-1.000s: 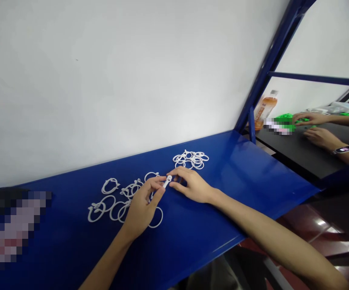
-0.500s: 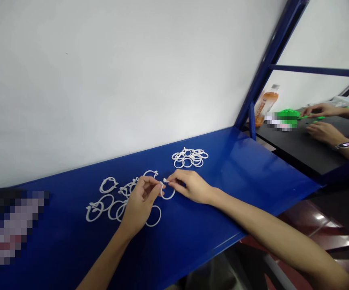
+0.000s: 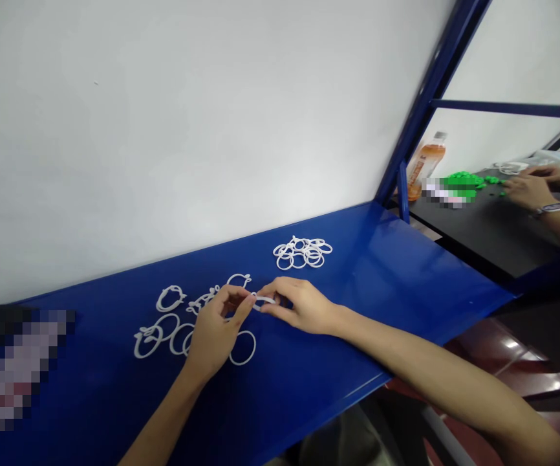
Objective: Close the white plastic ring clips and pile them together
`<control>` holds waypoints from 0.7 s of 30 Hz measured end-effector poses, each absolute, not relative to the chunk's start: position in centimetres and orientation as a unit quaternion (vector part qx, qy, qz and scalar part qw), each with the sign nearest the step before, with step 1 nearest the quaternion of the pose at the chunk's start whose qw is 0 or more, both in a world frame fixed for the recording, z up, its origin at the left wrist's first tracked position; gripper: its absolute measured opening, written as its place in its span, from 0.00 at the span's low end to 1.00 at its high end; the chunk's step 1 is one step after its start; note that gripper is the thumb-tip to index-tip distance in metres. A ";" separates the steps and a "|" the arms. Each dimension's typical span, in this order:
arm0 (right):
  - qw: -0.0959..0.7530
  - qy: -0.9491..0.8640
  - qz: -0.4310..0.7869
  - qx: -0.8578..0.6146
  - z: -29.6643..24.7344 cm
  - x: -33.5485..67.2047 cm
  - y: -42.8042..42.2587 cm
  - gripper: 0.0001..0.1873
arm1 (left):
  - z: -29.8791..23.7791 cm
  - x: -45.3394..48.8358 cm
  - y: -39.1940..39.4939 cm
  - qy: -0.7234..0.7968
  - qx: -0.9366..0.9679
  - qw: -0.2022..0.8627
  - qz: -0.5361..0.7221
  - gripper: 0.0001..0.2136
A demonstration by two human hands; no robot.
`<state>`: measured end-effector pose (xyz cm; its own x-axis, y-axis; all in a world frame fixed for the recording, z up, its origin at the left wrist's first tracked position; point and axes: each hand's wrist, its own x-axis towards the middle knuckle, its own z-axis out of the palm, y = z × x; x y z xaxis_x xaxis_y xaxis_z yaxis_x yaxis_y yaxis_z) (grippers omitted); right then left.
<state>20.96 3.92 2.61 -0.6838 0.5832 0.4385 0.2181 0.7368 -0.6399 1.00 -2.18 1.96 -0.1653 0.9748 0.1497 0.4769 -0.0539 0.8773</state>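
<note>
Between my two hands is a white ring [image 3: 264, 299], seen nearly edge-on above the blue table [image 3: 309, 362]. My left hand [image 3: 219, 327] is closed, with thumb and fingers pinching the ring's left end. My right hand [image 3: 302, 304] pinches its other side, and the fingers hide part of it. Behind and around my left hand lie several loose white rings [image 3: 242, 347], some with small knobs on them; my hand covers a few. A separate heap of white rings [image 3: 299, 260] rests beyond my right hand.
A white wall [image 3: 187, 129] rises along the table's back edge. At the right stands a blue metal frame [image 3: 418, 139]. Past it, a person's hands [image 3: 527, 191] work over green pieces [image 3: 462, 181] on a black table [image 3: 474, 239], near a bottle [image 3: 425, 168].
The ring has turned from a hanging open loop to nearly edge-on, and my hands have come closer together. The other person's hands have drawn together.
</note>
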 end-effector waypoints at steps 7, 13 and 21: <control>0.355 -0.849 0.311 -0.238 2.1 20.8 4.1 0.08 | 2.1 1.0 -2.1 0.586 0.578 0.323 0.466 0.16; 0.306 -0.878 0.331 -0.163 2.5 21.0 3.9 0.08 | 1.4 0.7 -2.4 0.593 0.591 0.315 0.447 0.10; 0.275 -0.913 0.271 -0.134 2.2 21.2 3.6 0.11 | 2.1 1.1 -2.7 0.581 0.667 0.238 0.401 0.09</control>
<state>21.19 3.59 2.24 -0.8123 0.3944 0.4297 0.0965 0.8174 -0.5679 1.06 -2.73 2.06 0.0027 0.9662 0.2579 0.5851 -0.2107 0.7831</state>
